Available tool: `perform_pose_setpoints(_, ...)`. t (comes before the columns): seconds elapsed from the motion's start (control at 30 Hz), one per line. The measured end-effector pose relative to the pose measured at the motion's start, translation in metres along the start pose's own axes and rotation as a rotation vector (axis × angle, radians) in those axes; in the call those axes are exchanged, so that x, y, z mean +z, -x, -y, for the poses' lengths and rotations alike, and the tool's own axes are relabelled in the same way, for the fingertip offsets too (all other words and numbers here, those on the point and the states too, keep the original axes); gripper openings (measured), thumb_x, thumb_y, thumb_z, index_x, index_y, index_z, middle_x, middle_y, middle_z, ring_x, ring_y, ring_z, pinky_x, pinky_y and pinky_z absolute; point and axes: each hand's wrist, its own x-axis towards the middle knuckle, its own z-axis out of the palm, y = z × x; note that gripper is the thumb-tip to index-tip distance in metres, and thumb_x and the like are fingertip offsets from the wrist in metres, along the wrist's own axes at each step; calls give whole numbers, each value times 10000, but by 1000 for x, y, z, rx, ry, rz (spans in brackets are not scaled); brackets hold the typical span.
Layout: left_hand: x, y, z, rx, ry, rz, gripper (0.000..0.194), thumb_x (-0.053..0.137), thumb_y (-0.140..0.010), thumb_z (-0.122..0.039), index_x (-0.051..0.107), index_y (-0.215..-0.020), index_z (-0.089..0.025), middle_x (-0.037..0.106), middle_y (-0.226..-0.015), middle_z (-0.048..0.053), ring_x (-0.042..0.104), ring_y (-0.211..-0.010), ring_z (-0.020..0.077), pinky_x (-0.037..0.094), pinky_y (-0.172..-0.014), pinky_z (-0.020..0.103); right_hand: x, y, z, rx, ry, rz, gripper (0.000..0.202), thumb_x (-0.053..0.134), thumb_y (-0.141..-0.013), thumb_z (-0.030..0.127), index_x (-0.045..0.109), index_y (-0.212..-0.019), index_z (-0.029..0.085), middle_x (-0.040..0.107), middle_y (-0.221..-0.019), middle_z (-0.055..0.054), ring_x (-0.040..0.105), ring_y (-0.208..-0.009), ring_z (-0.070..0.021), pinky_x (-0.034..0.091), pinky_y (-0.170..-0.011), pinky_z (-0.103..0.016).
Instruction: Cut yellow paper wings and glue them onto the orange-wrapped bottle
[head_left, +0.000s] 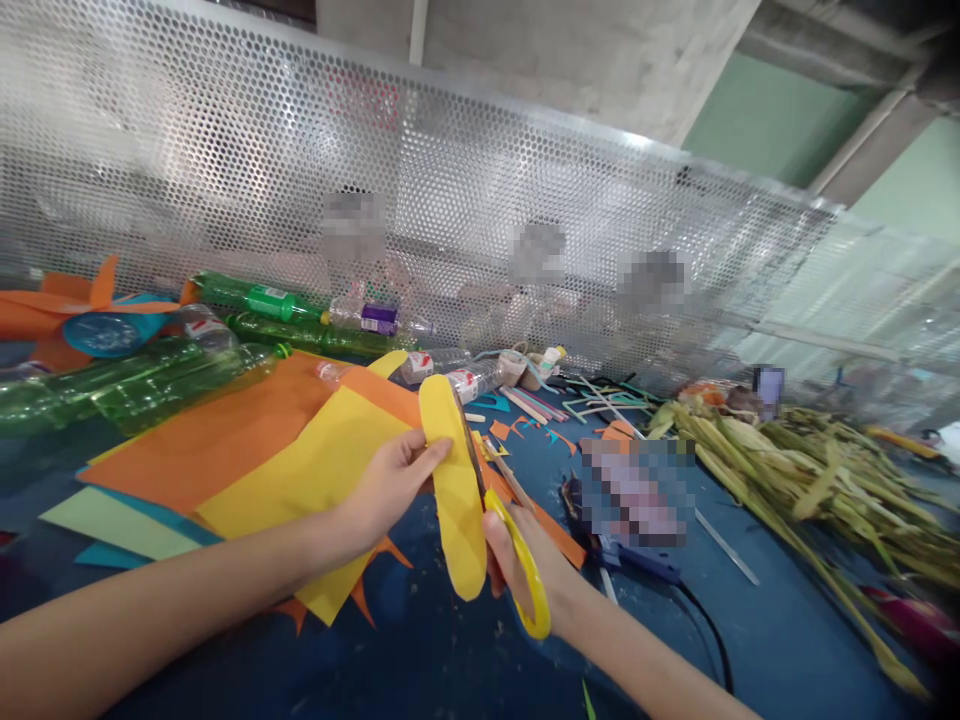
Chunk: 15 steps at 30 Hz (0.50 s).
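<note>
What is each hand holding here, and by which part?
Left hand: a long yellow paper piece, by its left edge, towards the upper end. Right hand: yellow-handled scissors, by the handle.

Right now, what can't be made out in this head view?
Head view: the left hand's fingers behind the yellow cutout, hidden by it.
Head view: the pinkish object near the husks, masked by pixelation.
Head view: details behind the perforated panel, veiled by its mesh.
Head view: the purple label's print, too small.
</note>
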Motion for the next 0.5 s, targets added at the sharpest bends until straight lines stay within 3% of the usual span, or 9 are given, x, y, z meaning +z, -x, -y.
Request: perform_pose_setpoints(0.5, 1, 0, -1, -16, 39, 18, 232, 593, -786, -358, 648, -838, -139, 700, -792, 56, 641, -687, 186, 491, -719, 317, -3, -1, 1, 1, 55, -1, 630, 158, -851, 664, 511, -697, 166, 432, -466, 13, 423, -423, -109, 311, -388, -224)
